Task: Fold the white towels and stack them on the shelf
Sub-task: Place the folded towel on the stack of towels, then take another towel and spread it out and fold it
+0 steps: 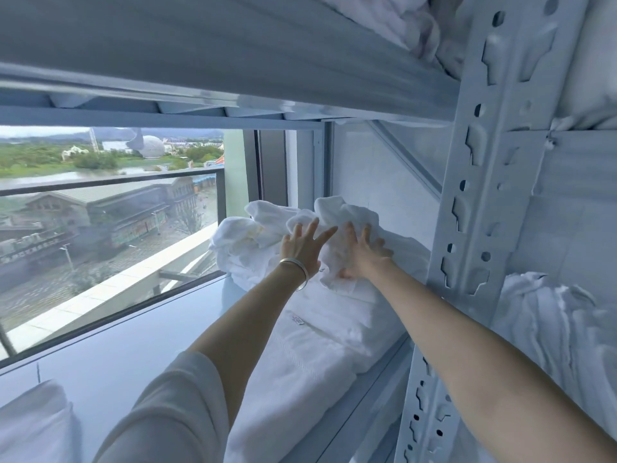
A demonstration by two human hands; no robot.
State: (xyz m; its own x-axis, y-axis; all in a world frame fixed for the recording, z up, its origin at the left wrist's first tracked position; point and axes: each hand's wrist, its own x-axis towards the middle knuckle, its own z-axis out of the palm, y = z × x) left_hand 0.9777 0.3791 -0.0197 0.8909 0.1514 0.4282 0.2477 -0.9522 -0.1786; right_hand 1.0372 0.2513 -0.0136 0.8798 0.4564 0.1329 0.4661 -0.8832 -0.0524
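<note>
A crumpled heap of white towels lies at the far end of the white shelf, near the window. In front of it, folded white towels lie along the shelf's right side. My left hand, with a silver bangle on the wrist, reaches into the heap with fingers spread and straight. My right hand presses into the crumpled towel beside it, fingers sunk in the cloth and thumb under a fold. Whether it grips the cloth is unclear.
A white perforated metal upright stands right of my right arm. The shelf above hangs low over the hands. More white linen fills the right bay. Another folded towel sits bottom left. A window backs the shelf.
</note>
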